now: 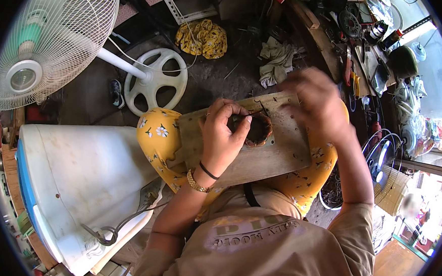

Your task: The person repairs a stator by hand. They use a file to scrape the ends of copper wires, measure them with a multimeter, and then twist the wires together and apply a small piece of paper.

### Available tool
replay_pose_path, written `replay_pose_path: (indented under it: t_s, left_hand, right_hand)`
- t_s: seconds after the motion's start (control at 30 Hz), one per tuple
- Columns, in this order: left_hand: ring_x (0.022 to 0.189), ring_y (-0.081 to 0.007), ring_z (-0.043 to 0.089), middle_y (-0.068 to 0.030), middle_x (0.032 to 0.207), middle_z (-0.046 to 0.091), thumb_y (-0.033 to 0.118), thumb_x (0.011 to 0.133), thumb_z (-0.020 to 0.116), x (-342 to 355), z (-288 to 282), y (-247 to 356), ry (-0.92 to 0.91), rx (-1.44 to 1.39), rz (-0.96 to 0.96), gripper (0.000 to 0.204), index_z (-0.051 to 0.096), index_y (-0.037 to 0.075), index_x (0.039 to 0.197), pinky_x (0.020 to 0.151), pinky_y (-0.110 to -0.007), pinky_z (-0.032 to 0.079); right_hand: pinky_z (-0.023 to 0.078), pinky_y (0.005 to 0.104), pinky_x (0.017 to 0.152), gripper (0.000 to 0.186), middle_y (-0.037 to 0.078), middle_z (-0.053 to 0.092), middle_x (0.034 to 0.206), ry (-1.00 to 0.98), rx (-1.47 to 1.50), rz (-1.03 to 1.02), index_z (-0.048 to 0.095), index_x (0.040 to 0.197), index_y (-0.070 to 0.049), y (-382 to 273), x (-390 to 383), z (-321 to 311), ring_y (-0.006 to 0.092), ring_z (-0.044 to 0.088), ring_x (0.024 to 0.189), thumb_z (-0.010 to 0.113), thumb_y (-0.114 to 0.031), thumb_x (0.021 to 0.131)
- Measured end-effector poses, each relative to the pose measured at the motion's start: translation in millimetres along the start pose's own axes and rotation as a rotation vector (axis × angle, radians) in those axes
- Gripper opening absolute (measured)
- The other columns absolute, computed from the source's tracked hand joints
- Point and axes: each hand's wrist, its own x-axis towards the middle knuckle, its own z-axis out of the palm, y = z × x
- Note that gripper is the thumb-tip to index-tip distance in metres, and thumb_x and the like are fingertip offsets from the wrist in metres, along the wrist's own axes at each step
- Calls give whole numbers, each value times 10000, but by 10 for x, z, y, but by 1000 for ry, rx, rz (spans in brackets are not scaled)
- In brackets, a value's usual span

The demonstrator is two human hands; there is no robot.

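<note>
A wooden board (pixel 275 164) lies across my lap. On it rests what looks like a motor stator (pixel 264 135), a dark ring with reddish-brown windings round its rim. My left hand (pixel 224 128) is closed on the stator's left side, thumb and index finger bent together at its edge. Dark wire ends (pixel 263 108) stick up at the stator's far side. Over the board's right end, apart from the stator, my right hand (pixel 317 101) is smeared by motion. Whether its fingers hold anything is not visible.
At the left stand a white pedestal fan (pixel 55 42) and a large white appliance casing (pixel 87 180) with a cord (pixel 111 237) on it. A yellow cloth bundle (pixel 201 39) and a pale rag (pixel 277 60) lie ahead. Pliers (pixel 355 84) and other tools crowd the right bench.
</note>
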Motion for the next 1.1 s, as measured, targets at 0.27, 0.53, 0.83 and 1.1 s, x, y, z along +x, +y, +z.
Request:
replay_pose_path:
  t_s: [0.27,0.53,0.83,1.1]
  left_hand:
    - [823,-287,656,-123,915,647,-7,816,709,16,20,38,38,56,44,114,637,-22,903,745,-362,517]
    - [822,-309,649,-125,903,652,11,814,723,4,9,53,55,79,43,116,637,-15,888,743,-395,513]
    - [831,-330,642,-136,898,657,24,827,722,-11,43,39,75,93,72,114,636,-16,890,776,-403,507]
    - [842,-345,640,-150,886,659,53,847,719,-13,39,11,71,83,97,115,631,-12,885,889,-423,517]
  right_hand:
    - [517,348,622,218,23,553,789,-177,-104,-133,658,915,-84,-314,117,285,214,601,755,773,-156,745]
    - [546,350,620,157,45,597,808,-191,-218,-121,588,838,-83,-353,77,378,212,651,773,700,-186,801]
    - [528,365,592,230,49,596,764,-372,-202,107,586,788,-65,-400,66,340,228,637,725,754,-222,804]
    - [542,336,565,126,24,602,751,-251,-290,-135,624,784,-102,-418,134,277,197,652,735,704,-191,745]
